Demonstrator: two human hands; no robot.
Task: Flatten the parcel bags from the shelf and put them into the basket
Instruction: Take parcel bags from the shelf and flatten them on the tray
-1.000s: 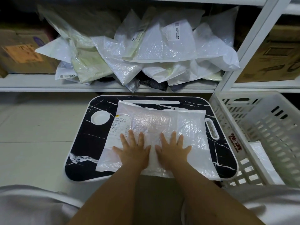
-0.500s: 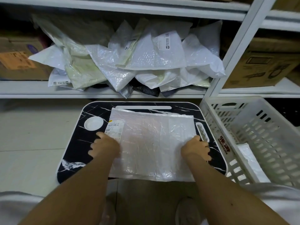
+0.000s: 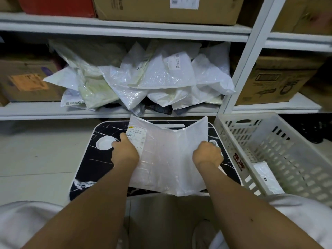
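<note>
A flattened white bubble parcel bag (image 3: 167,159) with a shipping label is lifted off the black marble-pattern lap table (image 3: 93,159), its side edges curling upward. My left hand (image 3: 124,152) grips its left edge beside the label. My right hand (image 3: 207,154) grips its right edge. A pile of several crumpled white parcel bags (image 3: 143,81) lies on the white shelf (image 3: 36,112) behind the table. The white plastic basket (image 3: 269,133) stands to the right of the table, with one white bag (image 3: 265,177) lying in it.
Cardboard boxes (image 3: 27,81) sit on the shelf at left, right and on the upper shelf. A white shelf post (image 3: 240,72) rises between the bag pile and the basket. Pale floor tiles lie left of the table. My knees in light clothing frame the bottom.
My hands slid from pressing the bag's middle out to its two side edges, then took hold and lifted the bag off the table. The view tilted upward.
</note>
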